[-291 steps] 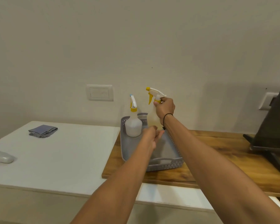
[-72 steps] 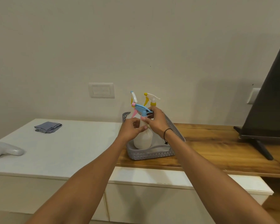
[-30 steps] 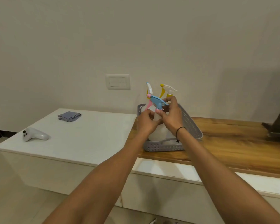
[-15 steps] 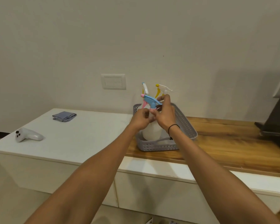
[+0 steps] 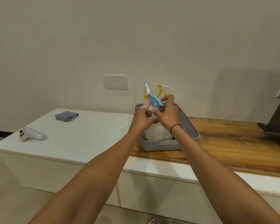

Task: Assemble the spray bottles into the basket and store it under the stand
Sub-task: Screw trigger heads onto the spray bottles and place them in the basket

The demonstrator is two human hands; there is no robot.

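Spray bottle point(image 5: 154, 131) with blue trigger head point(image 5: 154, 101) is standing in the grey basket point(image 5: 187, 125) on the wooden worktop point(image 5: 233, 143), against a plain wall. Left hand point(image 5: 141, 119) is gripping its neck, right hand point(image 5: 167, 113) pinching the head. Two more bottles behind (partly hidden). Cloth point(image 5: 66, 116) and white controller point(image 5: 31, 136) are lying on the white worktop point(image 5: 87, 135). Since half a second ago, grip is staying the same.

1. A home living room is showing here: a low white cabinet point(image 5: 81, 136) is standing against a plain painted wall point(image 5: 136, 38).
2. A wooden tabletop point(image 5: 233, 143) is carrying a dark TV stand point(image 5: 275, 126).
3. A white game controller point(image 5: 31, 134) and a folded grey cloth point(image 5: 66, 116) are lying near 1 wall switch plate point(image 5: 115, 81).
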